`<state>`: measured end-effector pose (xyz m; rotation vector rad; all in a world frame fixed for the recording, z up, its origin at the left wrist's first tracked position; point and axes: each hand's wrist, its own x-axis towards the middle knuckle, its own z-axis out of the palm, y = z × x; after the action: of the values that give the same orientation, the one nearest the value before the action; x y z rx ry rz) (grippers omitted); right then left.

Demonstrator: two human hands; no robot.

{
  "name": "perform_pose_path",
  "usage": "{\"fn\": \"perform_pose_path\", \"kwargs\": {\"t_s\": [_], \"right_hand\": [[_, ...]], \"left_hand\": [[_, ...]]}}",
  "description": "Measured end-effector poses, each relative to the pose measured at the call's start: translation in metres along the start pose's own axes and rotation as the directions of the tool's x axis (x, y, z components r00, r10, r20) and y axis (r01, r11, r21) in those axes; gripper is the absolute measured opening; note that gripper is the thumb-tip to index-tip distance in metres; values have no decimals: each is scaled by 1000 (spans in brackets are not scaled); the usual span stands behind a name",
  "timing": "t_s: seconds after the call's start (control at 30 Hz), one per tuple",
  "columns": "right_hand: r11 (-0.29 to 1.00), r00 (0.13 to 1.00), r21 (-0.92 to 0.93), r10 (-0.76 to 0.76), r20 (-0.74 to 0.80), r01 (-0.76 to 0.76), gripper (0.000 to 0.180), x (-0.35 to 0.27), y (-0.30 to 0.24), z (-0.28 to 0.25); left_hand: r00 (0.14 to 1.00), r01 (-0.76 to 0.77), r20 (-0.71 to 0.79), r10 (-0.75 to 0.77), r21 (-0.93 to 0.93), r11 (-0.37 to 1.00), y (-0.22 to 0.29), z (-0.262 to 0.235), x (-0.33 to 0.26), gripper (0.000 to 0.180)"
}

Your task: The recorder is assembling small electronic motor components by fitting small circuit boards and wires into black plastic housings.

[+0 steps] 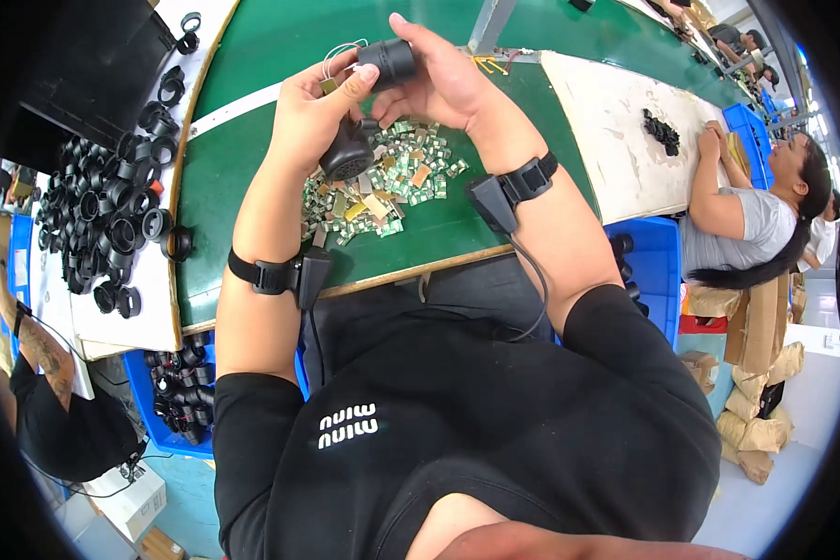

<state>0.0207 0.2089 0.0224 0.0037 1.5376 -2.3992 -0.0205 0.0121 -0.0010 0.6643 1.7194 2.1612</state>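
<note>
Above the green bench, a black cylindrical housing [387, 63] lies on its side between my two hands. My left hand [313, 110] is closed, its thumb pressing the housing's near end. Thin white and red wires [338, 54] loop up beside those fingers, next to a small circuit board [329, 86]. Around the other end sits my right hand [453, 84], thumb stretched up and fingers curled partly out of sight. Below my left palm shows a black part with a perforated round end [348, 159]; what supports it is hidden. Small green circuit boards [411, 173] lie heaped underneath.
Many black rings [117, 215] cover the white surface at left. Blue bins with black parts stand low at left [163, 434] and right [658, 271]. A metal post [488, 26] rises beyond my hands. A person [747, 210] works at the right with small black pieces [661, 131].
</note>
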Motion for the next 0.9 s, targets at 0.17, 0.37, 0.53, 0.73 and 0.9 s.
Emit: {"fn": "perform_pose_path", "kwargs": {"t_s": [0.17, 0.37, 0.53, 0.73, 0.9], "right_hand": [[811, 913, -578, -301, -275, 93, 56, -54, -10, -15], [531, 375, -846, -776, -508, -48, 15, -256, -19, -132], [643, 12, -237, -334, -943, -729, 27, -429, 40, -278], [531, 291, -185, 122, -949, -827, 76, -409, 185, -280], [213, 409, -427, -125, -904, -879, 84, -350, 226, -288]], "left_hand": [[994, 43, -106, -40, 25, 999, -4, 6, 4, 62], [959, 10, -271, 87, 339, 941, 2, 9, 4, 64], [942, -99, -271, 197, 336, 937, -3, 10, 2, 55], [986, 45, -151, -70, -161, 986, 0, 28, -3, 39], [980, 39, -189, -61, -117, 992, 5, 14, -7, 43]]}}
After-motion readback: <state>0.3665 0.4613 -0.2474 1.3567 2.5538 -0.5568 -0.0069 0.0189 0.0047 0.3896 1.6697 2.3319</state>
